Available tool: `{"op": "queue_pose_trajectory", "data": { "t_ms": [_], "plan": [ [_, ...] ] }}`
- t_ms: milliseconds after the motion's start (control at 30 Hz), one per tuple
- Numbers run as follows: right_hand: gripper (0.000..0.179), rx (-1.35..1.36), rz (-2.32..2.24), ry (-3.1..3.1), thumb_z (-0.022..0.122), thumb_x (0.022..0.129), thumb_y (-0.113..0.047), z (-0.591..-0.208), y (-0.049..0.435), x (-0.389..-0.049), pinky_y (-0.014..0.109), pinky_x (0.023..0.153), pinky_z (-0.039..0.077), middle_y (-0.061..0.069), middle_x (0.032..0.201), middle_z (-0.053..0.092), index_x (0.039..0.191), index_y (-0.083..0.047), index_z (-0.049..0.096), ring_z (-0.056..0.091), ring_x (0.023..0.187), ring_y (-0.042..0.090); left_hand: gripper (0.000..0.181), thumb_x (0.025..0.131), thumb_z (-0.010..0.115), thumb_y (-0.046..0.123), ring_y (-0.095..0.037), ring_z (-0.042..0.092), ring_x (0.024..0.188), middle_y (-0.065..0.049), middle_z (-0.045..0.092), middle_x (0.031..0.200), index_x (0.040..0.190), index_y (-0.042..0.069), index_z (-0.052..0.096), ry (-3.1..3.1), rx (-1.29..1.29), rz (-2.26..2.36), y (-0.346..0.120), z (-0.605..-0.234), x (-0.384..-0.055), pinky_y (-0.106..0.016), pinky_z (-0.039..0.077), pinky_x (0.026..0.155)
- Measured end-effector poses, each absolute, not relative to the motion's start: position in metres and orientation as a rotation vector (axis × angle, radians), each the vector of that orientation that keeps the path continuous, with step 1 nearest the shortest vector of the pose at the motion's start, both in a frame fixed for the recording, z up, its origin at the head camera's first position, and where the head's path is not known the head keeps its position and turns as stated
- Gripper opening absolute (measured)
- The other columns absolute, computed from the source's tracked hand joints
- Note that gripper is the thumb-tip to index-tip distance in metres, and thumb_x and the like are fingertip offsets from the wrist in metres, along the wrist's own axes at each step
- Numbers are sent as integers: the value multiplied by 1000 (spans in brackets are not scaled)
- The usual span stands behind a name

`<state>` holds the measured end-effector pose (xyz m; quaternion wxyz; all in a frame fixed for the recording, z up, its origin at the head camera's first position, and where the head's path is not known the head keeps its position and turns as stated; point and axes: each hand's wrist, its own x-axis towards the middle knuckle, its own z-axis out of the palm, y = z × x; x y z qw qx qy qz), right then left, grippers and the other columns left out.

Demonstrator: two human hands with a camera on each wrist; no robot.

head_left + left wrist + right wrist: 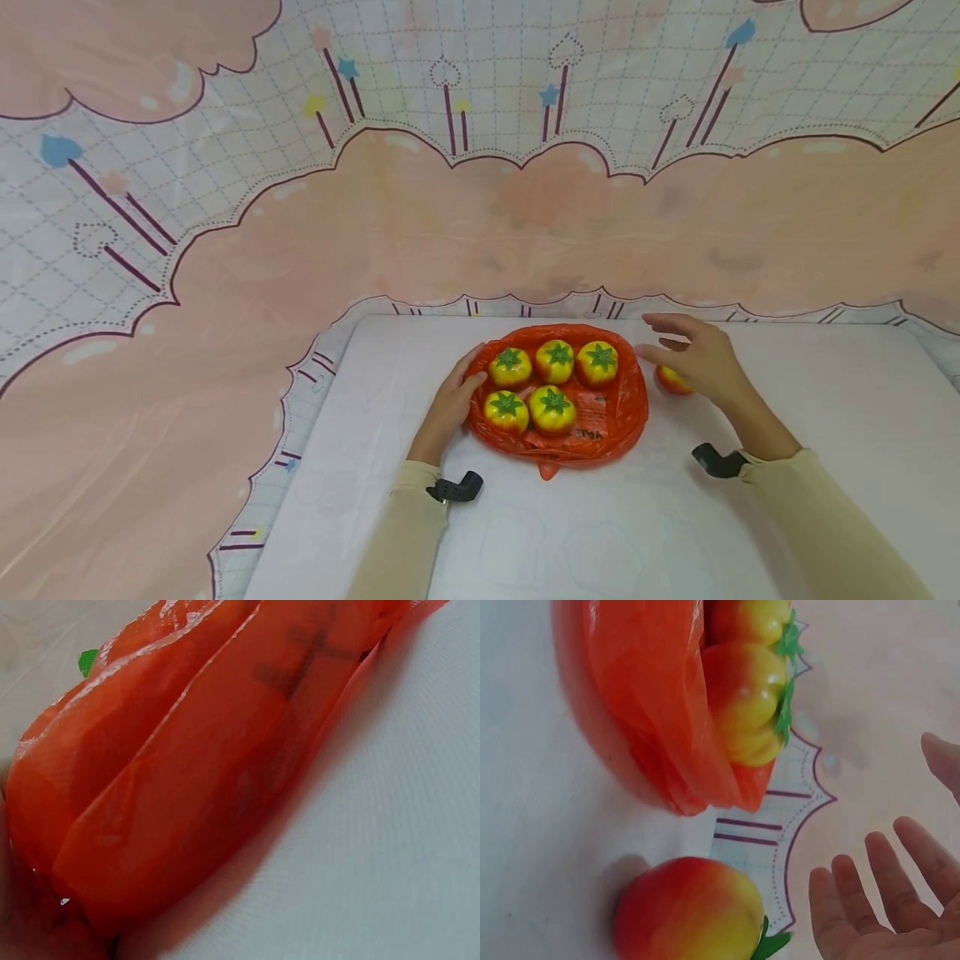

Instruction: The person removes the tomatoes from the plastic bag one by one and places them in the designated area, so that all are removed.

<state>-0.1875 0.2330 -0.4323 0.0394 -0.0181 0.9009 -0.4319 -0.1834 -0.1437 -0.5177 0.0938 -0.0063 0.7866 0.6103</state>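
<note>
A red plastic bag (600, 429) lies spread open on the table, its rim standing up around several red-and-yellow toy tomatoes (552, 408) with green star-shaped tops. At the bag's left side, my left hand (446, 408) holds the rim, thumb toward the inside; the left wrist view shows mostly the bag's folded wall (187, 772). One more toy tomato (690, 911) rests on the table just right of the bag. Over it hovers my right hand (697, 354), fingers spread and holding nothing; in the head view the hand partly covers this tomato.
The white table (525, 533) ends at the back against a pink and white patterned cloth (480, 225). Black wrist-worn devices (457, 487) sit on both wrists over beige sleeves.
</note>
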Motion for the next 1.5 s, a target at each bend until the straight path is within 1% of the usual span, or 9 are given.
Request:
{"op": "queue_pose_trajectory", "data": {
  "t_ms": [100,300,567,800,1000,1300,1400,1500],
  "plan": [
    [72,-87,-1325,2752,76,90,-47,-433,230,-188,54,101,52,18,150,54,150,-15,52,54,135,43,48,105,51,34,-23,26,157,12,36,164,151,48,43,2334,-21,1812,-144,-518,-183,-59,19,127],
    [71,-109,-1293,2739,76,89,-51,-436,223,-190,55,101,54,15,149,55,147,-16,54,53,136,42,48,105,51,35,-23,26,157,12,37,164,150,48,43,2326,-21,1822,-144,-518,-183,-59,19,127],
    [70,-151,-1300,2694,76,90,-47,-435,214,-193,55,101,54,14,150,55,147,-15,53,55,135,41,48,105,52,37,-24,26,157,12,36,164,150,49,43,2305,-15,1828,-144,-519,-184,-61,20,126],
    [68,-195,-1323,2687,77,90,-43,-438,207,-196,53,100,55,15,147,57,146,-12,54,57,133,41,48,105,52,36,-25,26,156,11,36,164,150,48,43,2307,-16,1824,-144,-519,-184,-62,22,125],
    [71,-209,-1300,2700,77,88,-48,-442,201,-200,54,98,56,17,145,58,145,-11,55,58,131,42,48,105,52,36,-25,25,157,11,36,164,150,49,43,2319,-11,1820,-145,-519,-184,-61,19,126],
    [70,-221,-1220,2732,76,87,-53,-444,196,-202,62,103,52,17,142,61,143,-15,59,54,134,41,48,104,52,37,-24,25,157,12,36,164,150,48,43,2314,0,1820,-146,-521,-184,-62,19,126],
    [70,-236,-1211,2723,76,87,-54,-444,195,-202,62,103,51,17,142,61,142,-14,59,55,133,41,48,104,52,37,-24,25,157,12,36,164,151,48,43,2315,0,1819,-145,-521,-184,-62,19,126],
    [70,-244,-1202,2718,76,87,-54,-444,193,-203,60,101,53,17,142,61,141,-12,59,56,132,41,48,105,51,37,-24,25,157,12,35,164,150,50,42,2314,-3,1816,-145,-520,-184,-61,19,126]
  ]
}}
